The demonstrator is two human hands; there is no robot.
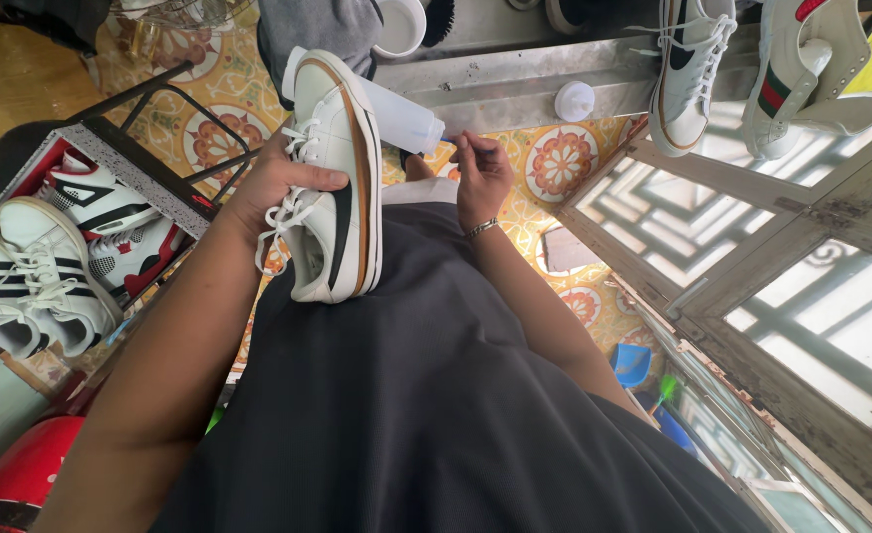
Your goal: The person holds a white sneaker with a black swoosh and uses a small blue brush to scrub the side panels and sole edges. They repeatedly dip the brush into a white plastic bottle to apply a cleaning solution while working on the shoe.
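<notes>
My left hand (276, 185) grips a white sneaker (335, 178) with a black side mark and a brown sole stripe. It holds the shoe by the laced upper, on its side over my dark-clothed lap (436, 395). A white plastic bottle (403, 116) pokes out from behind the shoe, nozzle to the right. My right hand (480, 178), with a bracelet at the wrist, has its fingertips pinched at that nozzle end. The bottle's back part is hidden by the shoe.
A metal rack (135, 168) at left holds several white, black and red sneakers (41, 266). A red helmet (21, 474) lies at lower left. A metal ledge (515, 79) carries a white cap (574, 101); two white sneakers (692, 69) sit near it. A worn wooden window frame (752, 286) fills the right.
</notes>
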